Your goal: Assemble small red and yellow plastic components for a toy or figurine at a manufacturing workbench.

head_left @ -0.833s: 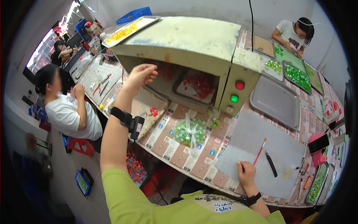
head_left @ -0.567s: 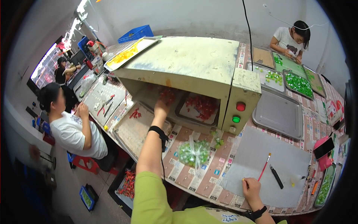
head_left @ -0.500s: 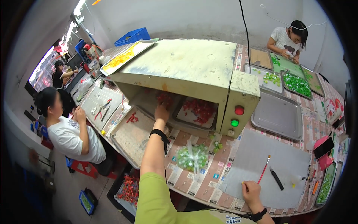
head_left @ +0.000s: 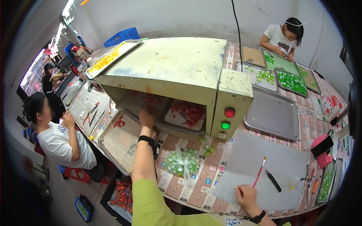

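My left hand (head_left: 146, 116) is at the mouth of a cream metal box oven (head_left: 162, 62), its fingers blurred by motion. Just behind it, inside, lie small red pieces (head_left: 151, 98). More red pieces (head_left: 192, 113) fill a tray in the right half of the opening. Below the hand is a worn tray (head_left: 120, 145) bearing a small cluster of red pieces (head_left: 119, 121). My right hand (head_left: 247, 196) rests closed on a grey mat (head_left: 260, 154); whatever its fingers pinch is too small to name. A red-handled brush (head_left: 259, 171) and a black craft knife (head_left: 273, 180) lie beside it.
A knotted clear bag of green pieces (head_left: 182, 162) sits before the oven. At right are a bare metal tray (head_left: 272, 113) and a tray of green pieces (head_left: 291, 82). One co-worker (head_left: 64, 139) sits at left, another (head_left: 281, 39) at far right. Red pieces (head_left: 122, 194) fill a crate below.
My left hand has drawn slightly back from the red pieces in the oven, toward the left and the worn tray. My right hand stays closed on the mat. The whole view has shifted a little.
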The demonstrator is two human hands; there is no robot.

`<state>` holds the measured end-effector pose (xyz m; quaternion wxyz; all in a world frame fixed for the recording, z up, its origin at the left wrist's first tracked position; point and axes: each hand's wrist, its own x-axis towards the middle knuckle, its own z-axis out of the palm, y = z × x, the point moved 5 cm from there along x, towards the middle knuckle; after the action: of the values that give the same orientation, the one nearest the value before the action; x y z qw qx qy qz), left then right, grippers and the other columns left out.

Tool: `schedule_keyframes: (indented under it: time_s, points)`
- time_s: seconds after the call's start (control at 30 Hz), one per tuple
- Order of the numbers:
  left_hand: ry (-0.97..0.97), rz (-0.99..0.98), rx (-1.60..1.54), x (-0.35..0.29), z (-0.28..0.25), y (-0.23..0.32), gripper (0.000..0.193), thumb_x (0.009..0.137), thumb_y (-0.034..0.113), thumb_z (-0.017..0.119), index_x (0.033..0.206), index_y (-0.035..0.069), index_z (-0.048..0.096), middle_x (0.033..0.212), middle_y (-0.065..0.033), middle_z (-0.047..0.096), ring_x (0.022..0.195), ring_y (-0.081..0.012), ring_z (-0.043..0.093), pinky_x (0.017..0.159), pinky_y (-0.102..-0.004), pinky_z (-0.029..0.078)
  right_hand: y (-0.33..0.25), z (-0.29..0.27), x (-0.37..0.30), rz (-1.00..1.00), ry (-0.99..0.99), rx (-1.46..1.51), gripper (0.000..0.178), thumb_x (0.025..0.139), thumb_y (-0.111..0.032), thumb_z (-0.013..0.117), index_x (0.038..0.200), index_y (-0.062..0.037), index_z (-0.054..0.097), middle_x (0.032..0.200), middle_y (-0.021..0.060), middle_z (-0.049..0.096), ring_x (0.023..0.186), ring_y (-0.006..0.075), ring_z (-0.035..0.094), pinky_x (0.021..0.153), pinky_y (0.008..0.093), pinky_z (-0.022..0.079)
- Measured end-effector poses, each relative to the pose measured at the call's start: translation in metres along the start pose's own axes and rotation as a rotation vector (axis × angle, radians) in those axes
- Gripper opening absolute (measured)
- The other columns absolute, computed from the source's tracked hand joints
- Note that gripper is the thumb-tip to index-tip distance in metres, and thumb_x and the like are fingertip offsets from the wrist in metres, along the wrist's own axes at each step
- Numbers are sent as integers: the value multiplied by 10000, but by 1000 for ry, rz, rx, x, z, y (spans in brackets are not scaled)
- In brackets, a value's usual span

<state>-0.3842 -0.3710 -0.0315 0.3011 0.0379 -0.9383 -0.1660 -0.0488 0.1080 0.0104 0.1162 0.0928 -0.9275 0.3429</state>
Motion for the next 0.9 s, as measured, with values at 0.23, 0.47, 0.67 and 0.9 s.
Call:
schedule_keyframes:
  time_s: [0.23,0.47,0.67,0.9]
  points:
    - [-393,-509,-1784,-89,-132,181,181,898,120,469,1064,52,494,965,-97,596,842,-183,605,715,-325,518,9,-2,-8,43,55,14,69,720,-86,615,694,-40,571,619,101,562,568,271,556,509,355,437]
    - [-709,-679,-1919,-235,-151,279,203,895,126,462,1066,18,481,1006,-112,571,841,-162,595,708,-318,524,12,-8,-9,89,76,189,73,763,-83,601,721,-26,587,613,99,552,551,239,544,508,315,429]
    - [-1001,-689,-1765,-299,-144,326,224,889,121,484,1069,-12,495,1019,-114,578,842,-137,589,698,-285,524,-3,-24,-17,444,3,808,129,815,-74,585,924,-7,605,779,61,573,663,105,572,570,203,449]
    - [-1199,-527,-1582,-324,-140,344,270,881,110,507,1117,-21,497,1066,-114,571,937,-136,566,717,-259,510,-1,-20,-45,344,-225,1033,284,819,-70,592,1083,-5,509,1020,51,512,870,93,532,656,220,482]
